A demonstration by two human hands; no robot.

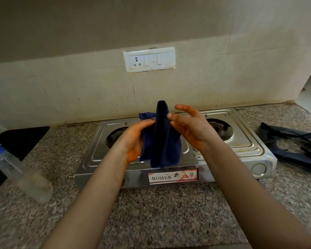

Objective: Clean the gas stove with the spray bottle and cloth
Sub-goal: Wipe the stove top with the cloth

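A steel two-burner gas stove (241, 146) sits on the granite counter against the tiled wall, its pan supports taken off. Above its middle I hold up a dark blue cloth (162, 141). My left hand (135, 139) grips the cloth from the left, thumb on its front. My right hand (192, 128) touches the cloth's right edge with its thumb tip, fingers nearly straight and spread. A clear spray bottle (23, 175) with a blue top stands blurred at the left edge.
Dark blue pan supports (294, 150) lie on the counter (160, 212) right of the stove. A black flat object (23, 141) lies at the back left. A white switch and socket plate (149, 60) is on the wall.
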